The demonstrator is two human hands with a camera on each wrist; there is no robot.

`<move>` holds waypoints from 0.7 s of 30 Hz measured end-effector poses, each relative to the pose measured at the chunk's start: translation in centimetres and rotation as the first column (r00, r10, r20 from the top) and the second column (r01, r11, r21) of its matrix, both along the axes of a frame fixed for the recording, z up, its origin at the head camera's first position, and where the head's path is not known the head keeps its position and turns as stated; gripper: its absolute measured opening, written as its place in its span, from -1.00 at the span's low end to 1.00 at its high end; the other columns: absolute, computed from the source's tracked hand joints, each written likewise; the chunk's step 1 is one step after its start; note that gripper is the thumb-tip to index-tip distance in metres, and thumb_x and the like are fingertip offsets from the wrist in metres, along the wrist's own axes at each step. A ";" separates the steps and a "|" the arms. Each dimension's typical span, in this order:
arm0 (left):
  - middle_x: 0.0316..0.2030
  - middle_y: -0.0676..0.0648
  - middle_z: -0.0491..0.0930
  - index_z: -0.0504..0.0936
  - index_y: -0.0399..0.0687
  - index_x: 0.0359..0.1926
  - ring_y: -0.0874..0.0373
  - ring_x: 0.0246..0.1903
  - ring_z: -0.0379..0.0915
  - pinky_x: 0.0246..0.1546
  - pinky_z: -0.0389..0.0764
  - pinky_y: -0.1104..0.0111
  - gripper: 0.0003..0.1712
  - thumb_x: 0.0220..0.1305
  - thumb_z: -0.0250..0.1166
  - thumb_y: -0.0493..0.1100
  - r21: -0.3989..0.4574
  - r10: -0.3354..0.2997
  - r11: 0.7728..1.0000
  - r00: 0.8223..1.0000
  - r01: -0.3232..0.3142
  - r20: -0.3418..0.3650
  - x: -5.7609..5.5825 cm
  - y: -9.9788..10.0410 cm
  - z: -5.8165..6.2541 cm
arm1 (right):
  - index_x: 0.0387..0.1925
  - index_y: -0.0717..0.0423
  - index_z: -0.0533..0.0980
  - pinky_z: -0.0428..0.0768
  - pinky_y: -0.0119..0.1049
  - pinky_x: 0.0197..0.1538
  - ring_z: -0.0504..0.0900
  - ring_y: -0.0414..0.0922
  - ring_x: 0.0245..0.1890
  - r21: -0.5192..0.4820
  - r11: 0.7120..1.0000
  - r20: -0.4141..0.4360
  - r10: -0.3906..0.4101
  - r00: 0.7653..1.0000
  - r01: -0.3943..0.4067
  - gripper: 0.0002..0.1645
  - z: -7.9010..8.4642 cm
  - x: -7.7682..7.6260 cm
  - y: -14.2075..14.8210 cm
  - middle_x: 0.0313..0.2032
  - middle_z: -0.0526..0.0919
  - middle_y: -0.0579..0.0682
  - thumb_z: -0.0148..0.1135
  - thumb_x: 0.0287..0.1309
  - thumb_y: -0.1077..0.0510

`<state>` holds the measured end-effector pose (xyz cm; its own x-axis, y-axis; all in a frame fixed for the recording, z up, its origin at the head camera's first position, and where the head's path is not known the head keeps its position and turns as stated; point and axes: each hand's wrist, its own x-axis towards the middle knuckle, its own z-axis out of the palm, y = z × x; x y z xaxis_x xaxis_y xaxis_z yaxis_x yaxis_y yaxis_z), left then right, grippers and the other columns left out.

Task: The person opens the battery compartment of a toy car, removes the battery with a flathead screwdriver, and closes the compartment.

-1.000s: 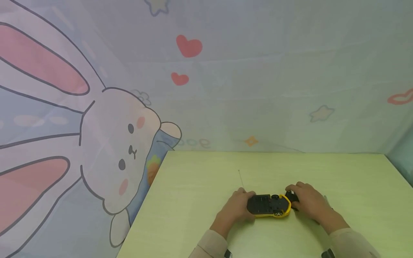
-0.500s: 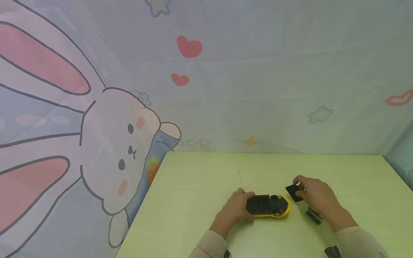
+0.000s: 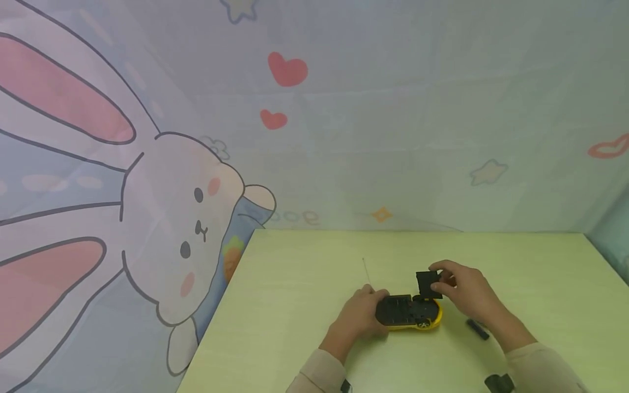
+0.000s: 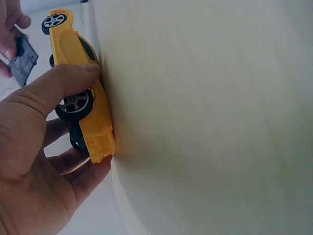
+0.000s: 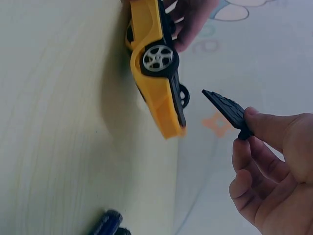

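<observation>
A yellow toy car (image 3: 409, 313) lies upside down on the table, its black underside facing up and a recessed section showing in it. My left hand (image 3: 361, 314) grips one end of the car; in the left wrist view the thumb (image 4: 63, 83) presses along its side near a wheel. My right hand (image 3: 467, 289) pinches a flat black cover (image 3: 427, 285) between thumb and fingers. The cover (image 5: 227, 110) is held tilted above the table, close to the car's free end and apart from it. A thin antenna-like rod (image 3: 366, 271) sticks out beyond my left hand.
A dark cylindrical thing (image 3: 478, 329) lies on the table (image 3: 304, 273) under my right forearm; its end (image 5: 108, 223) shows in the right wrist view, beside another dark piece. A printed cloth (image 3: 368, 136) hangs behind the table's far edge.
My right hand has lifted the black cover from the table, first rightward and away from the car's end, then back left and up beside the car. The left hand and car stay put.
</observation>
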<state>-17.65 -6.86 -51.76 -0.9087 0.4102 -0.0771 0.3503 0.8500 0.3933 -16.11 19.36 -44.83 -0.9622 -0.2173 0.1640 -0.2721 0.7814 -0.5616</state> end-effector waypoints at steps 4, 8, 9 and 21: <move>-0.02 0.11 0.47 0.49 0.37 0.36 0.25 -0.14 0.37 -0.11 0.52 0.41 -0.01 -0.19 0.69 0.05 -0.008 -0.001 1.000 1.000 0.001 -0.020 0.0 0.0 -0.1 | 0.16 0.05 0.57 0.60 -0.21 -0.29 0.68 -0.10 -0.25 -0.042 0.998 0.036 0.051 0.998 -0.049 -0.56 -0.4 -0.1 -1.1 -0.24 0.65 -0.07 0.41 0.26 0.11; -0.03 0.09 0.48 0.51 0.32 0.36 0.24 -0.14 0.38 -0.09 0.52 0.40 -0.01 -0.21 0.69 0.04 -0.013 -0.009 1.000 1.000 0.009 -0.028 0.0 0.1 0.0 | 0.14 0.07 0.57 0.64 -0.20 -0.26 0.69 -0.07 -0.22 -0.082 0.992 0.104 0.107 0.989 -0.098 -0.57 -1.0 -0.1 -2.0 -0.22 0.65 -0.03 0.40 0.27 0.11; -0.03 0.09 0.47 0.51 0.31 0.35 0.24 -0.14 0.38 -0.09 0.52 0.40 -0.01 -0.21 0.69 0.03 -0.014 -0.011 1.000 1.000 0.011 -0.027 0.1 0.1 0.0 | 0.14 0.08 0.57 0.65 -0.20 -0.26 0.69 -0.06 -0.22 -0.088 0.991 0.114 0.115 0.987 -0.105 -0.57 -1.2 0.0 -2.2 -0.22 0.65 -0.02 0.40 0.27 0.12; -0.07 0.08 0.46 0.54 0.28 0.31 0.23 -0.18 0.37 -0.17 0.52 0.40 -0.08 -0.18 0.67 0.02 -0.019 -0.024 1.000 0.999 0.024 -0.043 0.1 0.0 0.5 | 0.11 0.14 0.58 0.67 -0.15 -0.23 0.71 0.00 -0.18 -0.117 0.988 0.174 0.121 0.977 -0.101 -0.57 -1.9 0.1 -4.1 -0.25 0.67 -0.01 0.42 0.23 0.14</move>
<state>-17.57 -6.85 -51.27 -0.9012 0.4309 -0.0458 0.3871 0.8481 0.3617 -16.03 15.28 -46.74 -0.9489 -0.3152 0.0178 -0.2404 0.6849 -0.6879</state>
